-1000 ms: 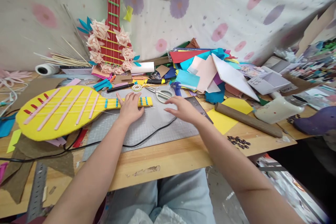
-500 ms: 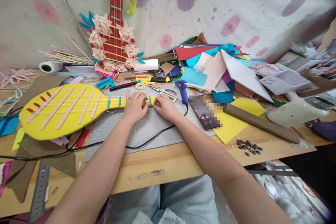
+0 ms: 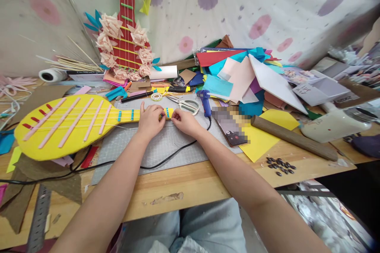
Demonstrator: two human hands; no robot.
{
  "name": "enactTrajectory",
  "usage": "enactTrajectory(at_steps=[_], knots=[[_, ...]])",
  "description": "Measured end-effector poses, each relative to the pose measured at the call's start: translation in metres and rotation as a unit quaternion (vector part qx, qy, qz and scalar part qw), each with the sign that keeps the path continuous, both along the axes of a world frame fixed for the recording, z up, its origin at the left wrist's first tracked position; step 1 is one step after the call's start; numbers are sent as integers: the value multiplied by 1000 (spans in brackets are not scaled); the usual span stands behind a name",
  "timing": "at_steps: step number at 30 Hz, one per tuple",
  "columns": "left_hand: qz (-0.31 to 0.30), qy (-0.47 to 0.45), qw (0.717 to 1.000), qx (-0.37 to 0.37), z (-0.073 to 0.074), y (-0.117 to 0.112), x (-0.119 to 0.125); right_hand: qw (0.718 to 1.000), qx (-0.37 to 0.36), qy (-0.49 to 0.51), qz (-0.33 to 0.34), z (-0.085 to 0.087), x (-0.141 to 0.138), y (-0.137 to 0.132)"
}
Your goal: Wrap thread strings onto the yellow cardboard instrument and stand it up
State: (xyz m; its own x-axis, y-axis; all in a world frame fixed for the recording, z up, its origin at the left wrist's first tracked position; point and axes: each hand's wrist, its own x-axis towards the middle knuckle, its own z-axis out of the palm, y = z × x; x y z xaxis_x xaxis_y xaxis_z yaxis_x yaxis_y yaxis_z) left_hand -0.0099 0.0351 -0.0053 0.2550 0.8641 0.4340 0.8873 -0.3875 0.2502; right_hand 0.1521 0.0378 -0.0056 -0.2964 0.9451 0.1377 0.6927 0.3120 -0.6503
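Fingers [image 3: 158,115] of left hand [image 3: 151,122] and right hand [image 3: 186,122] pinch the neck end of the yellow cardboard guitar [image 3: 65,126], its long axis running toward the desk's [image 3: 190,184] left edge.

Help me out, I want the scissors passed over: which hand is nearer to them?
Right. The right hand sits just this side of the scissors; the left hand is farther left, on the neck of the yellow guitar.

The guitar [image 3: 68,124] lies on the bench [image 3: 184,184], its neck end on the mat [image 3: 166,146]. Behind the neck lie scissors [image 3: 185,104], with the glue gun [image 3: 204,101] to their right. The phone [image 3: 231,128] lies at the mat's right edge, paper [image 3: 240,75] behind it, seeds [image 3: 279,165] nearer the front.
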Motion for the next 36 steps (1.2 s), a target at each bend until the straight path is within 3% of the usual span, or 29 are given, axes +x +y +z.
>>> enactTrajectory(at_steps=[19,27,36], knots=[[58,-14,998,-23,3,3,9,990,-4,-113,-80,8,-8,-2],[56,-22,998,-27,4,2,10,987,34,-137,-78,13,-2,3],[65,-7,997,-39,6,1,12,988,53,-131,-62,6,2,9]])
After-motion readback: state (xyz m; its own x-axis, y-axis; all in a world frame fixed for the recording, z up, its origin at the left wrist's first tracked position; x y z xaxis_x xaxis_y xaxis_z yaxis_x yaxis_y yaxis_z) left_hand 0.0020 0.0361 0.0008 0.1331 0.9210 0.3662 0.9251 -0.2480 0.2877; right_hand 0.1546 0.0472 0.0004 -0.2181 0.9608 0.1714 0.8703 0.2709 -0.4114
